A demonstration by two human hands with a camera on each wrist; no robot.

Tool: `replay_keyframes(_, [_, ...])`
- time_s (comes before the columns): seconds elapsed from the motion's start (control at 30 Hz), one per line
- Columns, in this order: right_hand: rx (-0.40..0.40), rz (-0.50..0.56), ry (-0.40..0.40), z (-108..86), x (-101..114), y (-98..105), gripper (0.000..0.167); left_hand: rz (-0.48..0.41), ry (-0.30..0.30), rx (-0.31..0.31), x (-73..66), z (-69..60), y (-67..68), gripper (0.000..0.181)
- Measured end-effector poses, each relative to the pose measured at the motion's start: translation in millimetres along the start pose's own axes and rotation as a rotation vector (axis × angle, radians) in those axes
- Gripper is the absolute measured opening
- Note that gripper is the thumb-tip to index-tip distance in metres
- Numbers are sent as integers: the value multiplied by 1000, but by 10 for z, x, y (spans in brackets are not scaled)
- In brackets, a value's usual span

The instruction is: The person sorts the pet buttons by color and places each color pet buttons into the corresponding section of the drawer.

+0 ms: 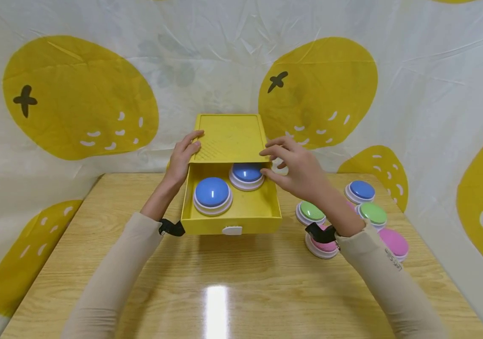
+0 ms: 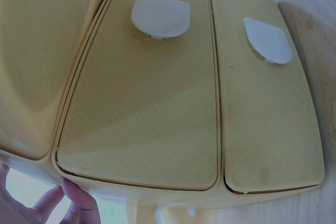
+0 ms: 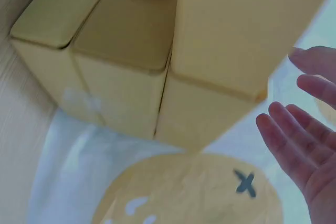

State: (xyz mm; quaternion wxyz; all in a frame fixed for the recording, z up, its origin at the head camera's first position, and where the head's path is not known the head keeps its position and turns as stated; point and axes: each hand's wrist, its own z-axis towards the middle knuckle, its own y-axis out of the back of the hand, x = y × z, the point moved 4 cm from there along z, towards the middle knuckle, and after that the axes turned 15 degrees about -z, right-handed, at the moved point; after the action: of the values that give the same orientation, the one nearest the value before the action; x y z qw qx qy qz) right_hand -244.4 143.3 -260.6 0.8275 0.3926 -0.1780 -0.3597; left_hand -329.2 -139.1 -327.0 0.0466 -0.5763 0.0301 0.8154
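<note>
Small dark lettering [image 1: 393, 260] ran upside down along the beige cloth sleeve [image 1: 387, 287] on your right arm, too small to read. Both arms reached forward over the wood-grained table [image 1: 173, 292] from its near edge, a black strap [image 1: 171, 228] at your left wrist and a second black strap [image 1: 319, 233] at your right. Your left hand [image 1: 182, 159] lay against the left side of the yellow plastic drawer chest [image 1: 230, 134], its relaxed fingers resting at the top's left edge. Your right hand [image 1: 298, 167] was raised at the chest's upper right, fingers loosely spread; whether a fingertip touched the plastic, you could not quite tell. The chest stood near the middle of the table's far edge, its yellow top drawer [image 1: 258, 205] pulled out. Inside sat two blue domed buttons on round white bases, one front left [image 1: 212, 192], one back right [image 1: 247, 172]. More domed buttons, blue [image 1: 361, 189], green [image 1: 373, 213] and pink [image 1: 394, 242], clustered toward the table's right edge.
</note>
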Motion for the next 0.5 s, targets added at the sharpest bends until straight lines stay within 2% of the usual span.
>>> replay_keyframes(0.13, [31, 50, -78, -120, -242, 61, 32, 0, -1, -1, -10, 6, -12, 49])
replay_keyframes(0.4, [61, 24, -169, -404, -732, 114, 30, -3, -10, 5, -9, 4, -7, 50])
replay_keyframes(0.5, [112, 34, -240, -525, -933, 118, 29, -5, -16, 9, -10, -6, -10, 50])
